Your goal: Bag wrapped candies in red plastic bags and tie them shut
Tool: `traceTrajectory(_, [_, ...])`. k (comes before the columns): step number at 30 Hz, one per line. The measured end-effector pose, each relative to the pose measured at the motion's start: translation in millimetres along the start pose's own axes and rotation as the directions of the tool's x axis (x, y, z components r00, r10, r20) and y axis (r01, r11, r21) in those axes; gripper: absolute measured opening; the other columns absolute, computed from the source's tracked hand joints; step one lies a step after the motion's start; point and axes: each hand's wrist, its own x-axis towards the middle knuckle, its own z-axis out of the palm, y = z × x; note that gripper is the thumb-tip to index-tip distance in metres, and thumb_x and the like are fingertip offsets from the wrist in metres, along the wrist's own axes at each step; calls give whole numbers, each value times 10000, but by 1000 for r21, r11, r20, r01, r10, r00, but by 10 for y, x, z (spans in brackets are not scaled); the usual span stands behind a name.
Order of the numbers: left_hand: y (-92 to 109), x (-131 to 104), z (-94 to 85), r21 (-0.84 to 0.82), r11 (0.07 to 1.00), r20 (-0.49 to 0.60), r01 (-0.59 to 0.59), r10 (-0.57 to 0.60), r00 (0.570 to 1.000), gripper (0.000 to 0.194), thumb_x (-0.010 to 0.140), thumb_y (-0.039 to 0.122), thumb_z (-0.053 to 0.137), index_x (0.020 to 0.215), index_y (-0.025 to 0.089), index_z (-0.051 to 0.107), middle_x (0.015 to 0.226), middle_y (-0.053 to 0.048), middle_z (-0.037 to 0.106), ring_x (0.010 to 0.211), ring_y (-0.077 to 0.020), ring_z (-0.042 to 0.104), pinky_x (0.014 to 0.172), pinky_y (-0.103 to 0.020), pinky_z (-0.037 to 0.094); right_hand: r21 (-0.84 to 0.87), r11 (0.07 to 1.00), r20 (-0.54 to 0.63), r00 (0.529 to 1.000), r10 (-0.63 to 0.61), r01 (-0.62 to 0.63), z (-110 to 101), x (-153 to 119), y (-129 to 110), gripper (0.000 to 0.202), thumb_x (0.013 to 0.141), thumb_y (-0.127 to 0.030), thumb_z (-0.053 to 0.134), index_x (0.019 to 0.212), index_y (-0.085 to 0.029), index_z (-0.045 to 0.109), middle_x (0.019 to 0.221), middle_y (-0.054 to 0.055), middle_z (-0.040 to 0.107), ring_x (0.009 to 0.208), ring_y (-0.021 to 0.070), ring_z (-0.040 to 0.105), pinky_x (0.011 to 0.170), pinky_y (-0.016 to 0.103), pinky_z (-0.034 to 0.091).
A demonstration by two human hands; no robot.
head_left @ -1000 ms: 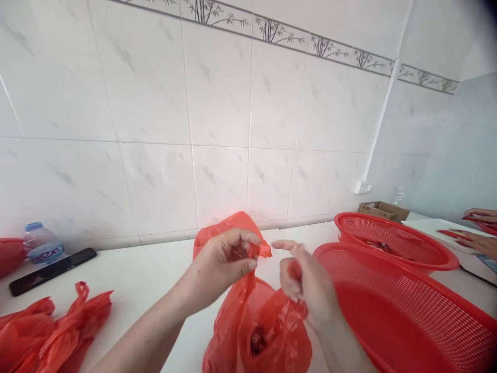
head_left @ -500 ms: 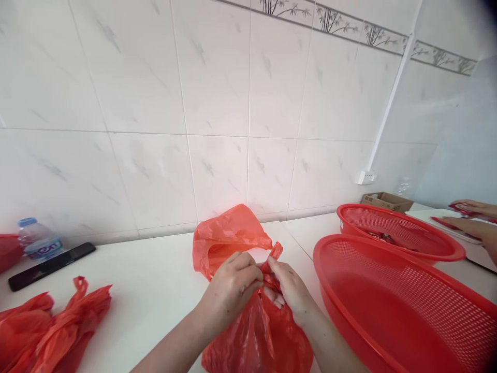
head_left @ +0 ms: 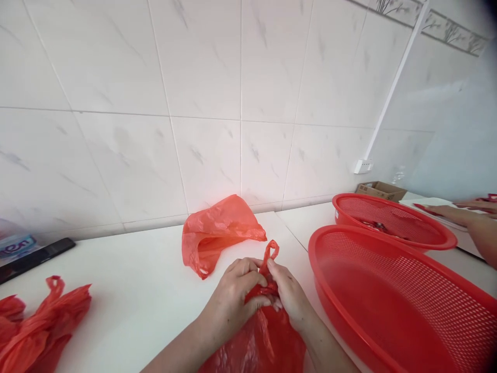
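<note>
At the bottom centre is a red plastic bag (head_left: pixel 260 342), gathered at its neck, with a small loop standing up from the top. My left hand (head_left: pixel 236 292) is closed on the gathered neck from the left. On the other side, my right hand (head_left: pixel 289 295) pinches the same neck just below the loop. Some of its fingertips are hidden behind the plastic. What the bag contains cannot be made out. Behind my hands, a second red bag (head_left: pixel 221 230) lies loose with its mouth open, near the wall.
A red oval basket (head_left: pixel 380 295) stands close on my right, and another basket (head_left: pixel 396 217) with small items sits behind it. Knotted red bags (head_left: pixel 50 326), a phone (head_left: pixel 42 256) and a bottle (head_left: pixel 13 246) lie left. Another person's hands are far right, near a cardboard box (head_left: pixel 382 190).
The view has shifted slightly. The loop on the bag's neck now stands up more openly, and my left fingers have moved round the neck. The other person's hands have moved.
</note>
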Motion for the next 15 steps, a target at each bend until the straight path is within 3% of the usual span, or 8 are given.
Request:
traceTrajectory(3, [-15, -12, 5, -65, 997, -17, 48, -49, 999, 105, 809, 142, 595, 739, 219, 611, 860, -49, 572, 1094, -243, 511, 876, -356, 451, -5, 1000, 57, 998, 3, -2, -57, -25, -7, 484, 900, -556, 375, 929, -158, 648, 493, -58, 426, 387, 59, 318, 387, 193, 244])
traceTrajectory(6, [-26, -13, -30, -130, 980, -52, 154, -162, 985, 180, 854, 133, 488, 705, 215, 544, 907, -51, 586, 1115, -228, 487, 877, -354, 437, 8, 1000, 156, 987, -23, 22, -130, -70, -84, 484, 929, -512, 328, 1080, -179, 646, 597, -18, 562, 443, 69, 389, 497, 218, 347])
traceTrajectory(9, [-24, -11, -60, -228, 931, -47, 285, -303, 952, 162, 878, 172, 441, 729, 209, 493, 1054, -44, 578, 1048, -198, 516, 851, -331, 430, -8, 997, 234, 969, -75, 80, -179, -110, -153, 493, 931, -477, 326, 919, -177, 717, 779, 27, 607, 635, 111, 506, 692, 276, 418])
traceTrajectory(11, [-14, -15, -66, -252, 899, -13, 359, -374, 927, 137, 882, 206, 434, 748, 213, 461, 933, -14, 581, 856, -164, 545, 724, -285, 433, -92, 988, 269, 959, -93, 122, -183, -115, -160, 353, 886, -408, 451, 846, -183, 721, 814, 25, 587, 742, 140, 523, 744, 290, 415])
traceTrajectory(13, [6, -23, -66, -204, 889, 0, 411, -419, 908, 150, 884, 239, 427, 736, 219, 431, 728, 29, 521, 671, -141, 482, 597, -250, 379, -211, 965, 231, 967, -105, 155, -172, -101, -133, 174, 810, -284, 558, 906, -209, 683, 798, -3, 558, 739, 138, 508, 709, 273, 413])
traceTrajectory(15, [37, -29, -67, -119, 898, -18, 425, -430, 903, 164, 879, 252, 430, 719, 220, 419, 656, 46, 469, 610, -134, 428, 559, -242, 336, -371, 915, 80, 987, -139, 159, -158, -76, -85, 265, 755, -199, 579, 1014, -248, 611, 751, -34, 526, 675, 127, 480, 646, 256, 403])
